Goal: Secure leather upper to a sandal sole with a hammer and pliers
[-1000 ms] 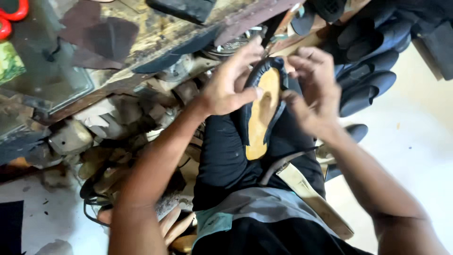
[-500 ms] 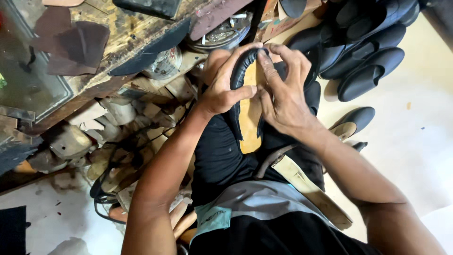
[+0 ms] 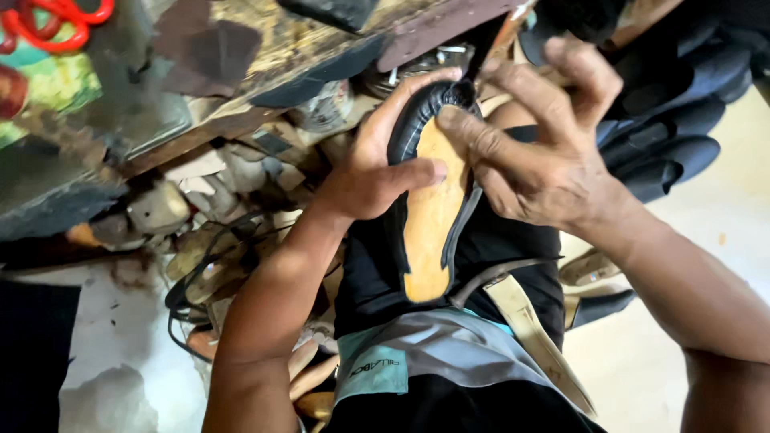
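A black shoe upper with a tan insole [image 3: 429, 216] lies sole-up on my lap over dark trousers. My left hand [image 3: 377, 164] grips its left edge, thumb pressed onto the tan insole and fingers curled round the toe. My right hand [image 3: 537, 156] comes in from the right, its index finger pressing the black leather rim at the toe, the other fingers spread above. A tan strap [image 3: 529, 329] runs across my right thigh, holding the shoe down.
A worn wooden workbench [image 3: 241, 72] stands at the upper left, with scraps and shoe lasts [image 3: 160, 208] piled beneath it. Several dark shoe soles [image 3: 674, 152] are stacked at the upper right. Red scissor handles [image 3: 48, 20] lie top left. Pale floor [image 3: 682, 321] at right.
The camera has moved closer. My right hand shifted from the shoe's side onto the toe rim, and my left thumb now presses on the insole.
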